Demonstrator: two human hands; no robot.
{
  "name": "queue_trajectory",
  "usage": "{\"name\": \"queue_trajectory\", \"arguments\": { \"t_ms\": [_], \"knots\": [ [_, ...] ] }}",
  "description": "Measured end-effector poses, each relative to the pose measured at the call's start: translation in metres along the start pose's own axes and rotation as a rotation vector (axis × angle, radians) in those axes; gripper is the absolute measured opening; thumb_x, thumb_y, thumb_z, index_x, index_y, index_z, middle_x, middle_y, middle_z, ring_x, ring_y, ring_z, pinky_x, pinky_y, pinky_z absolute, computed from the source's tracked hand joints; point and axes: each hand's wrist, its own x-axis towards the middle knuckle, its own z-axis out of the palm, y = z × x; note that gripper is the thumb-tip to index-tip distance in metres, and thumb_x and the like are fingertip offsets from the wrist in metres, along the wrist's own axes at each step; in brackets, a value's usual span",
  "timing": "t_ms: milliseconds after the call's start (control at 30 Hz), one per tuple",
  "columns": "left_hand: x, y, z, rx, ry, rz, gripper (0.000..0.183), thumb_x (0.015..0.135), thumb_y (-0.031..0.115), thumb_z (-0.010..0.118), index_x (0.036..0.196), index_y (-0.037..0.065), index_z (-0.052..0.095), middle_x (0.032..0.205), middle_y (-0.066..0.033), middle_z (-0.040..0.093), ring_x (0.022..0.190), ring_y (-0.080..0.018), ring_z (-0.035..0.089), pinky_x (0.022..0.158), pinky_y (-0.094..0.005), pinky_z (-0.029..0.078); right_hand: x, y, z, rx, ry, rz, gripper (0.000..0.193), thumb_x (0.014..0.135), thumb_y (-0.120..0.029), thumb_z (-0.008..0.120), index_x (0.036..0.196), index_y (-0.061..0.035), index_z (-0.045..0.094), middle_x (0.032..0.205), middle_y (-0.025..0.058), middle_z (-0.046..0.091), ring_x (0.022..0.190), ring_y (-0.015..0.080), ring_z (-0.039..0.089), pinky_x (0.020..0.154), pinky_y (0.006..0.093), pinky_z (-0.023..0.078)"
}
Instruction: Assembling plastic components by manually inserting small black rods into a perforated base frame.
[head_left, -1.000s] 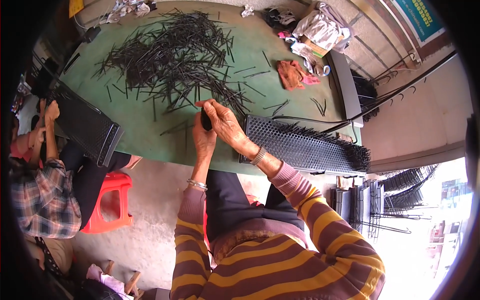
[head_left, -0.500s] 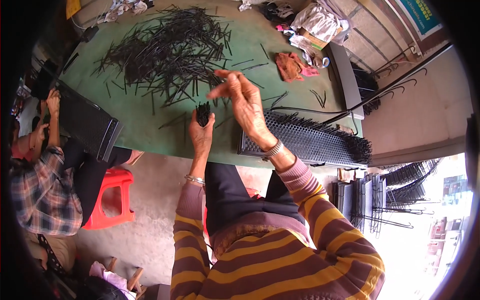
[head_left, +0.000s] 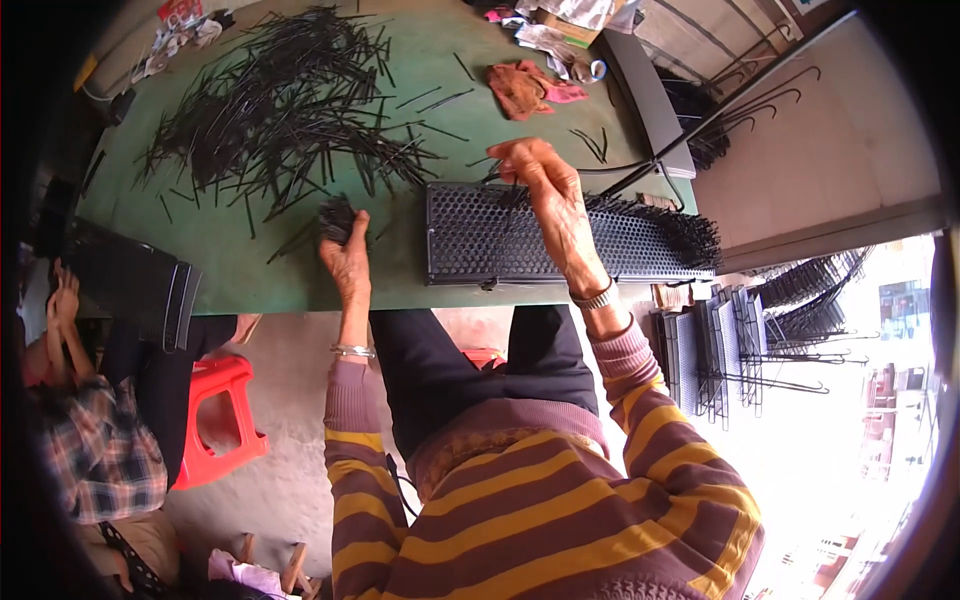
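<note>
My left hand [head_left: 347, 255] is closed around a bundle of thin black sticks [head_left: 337, 217], their ends bunched above the fingers near the table's front edge. Over the left half of a black perforated panel [head_left: 475, 235] hovers my right hand [head_left: 548, 195], its fingers drawn together. Whatever they may pinch is too small to make out. Rows of short black sticks [head_left: 690, 240] stand up from the panel's right end and far edge. A large loose heap of the same black sticks [head_left: 270, 110] spreads over the green table [head_left: 240, 285] beyond my left hand.
A crumpled red-orange cloth [head_left: 520, 90] and a few loose sticks lie at the far side. Black hooked rods [head_left: 770, 105] jut out at right. Panels with hooks [head_left: 700, 350] stand below them. At left, another person's hands [head_left: 63, 300] are near a dark panel [head_left: 130, 275], beside a red stool [head_left: 220, 420].
My right hand has moved right, from beside the bundle to above the perforated panel. The left hand still holds its bundle. The whole view has shifted to the right.
</note>
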Motion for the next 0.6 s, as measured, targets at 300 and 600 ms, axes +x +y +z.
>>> {"name": "queue_trajectory", "arguments": {
  "t_ms": [300, 600],
  "knots": [
    [-0.021, 0.061, 0.024, -0.616, -0.169, -0.577, 0.012, 0.09, 0.013, 0.063, 0.094, 0.006, 0.055, 0.072, -0.001, 0.047, 0.062, -0.0117, 0.045, 0.058, -0.0286, 0.038, -0.001, 0.014, -0.031, -0.136, 0.036, -0.02, 0.023, 0.099, -0.013, 0.053, 0.111, 0.0019, 0.065, 0.082, 0.001, 0.059, 0.069, 0.0057, 0.053, 0.066, 0.0204, 0.045],
    [-0.119, 0.073, 0.044, -0.753, -0.259, -0.874, 0.025, 0.093, 0.023, 0.061, 0.113, 0.01, 0.057, 0.085, -0.0073, 0.06, 0.082, -0.0217, 0.064, 0.09, -0.0584, 0.051, 0.005, 0.038, 0.002, -0.237, 0.043, -0.134, 0.007, 0.094, -0.005, 0.057, 0.098, 0.0002, 0.058, 0.082, 0.0056, 0.067, 0.07, 0.0108, 0.066, 0.064, 0.0231, 0.051]
  ]
}}
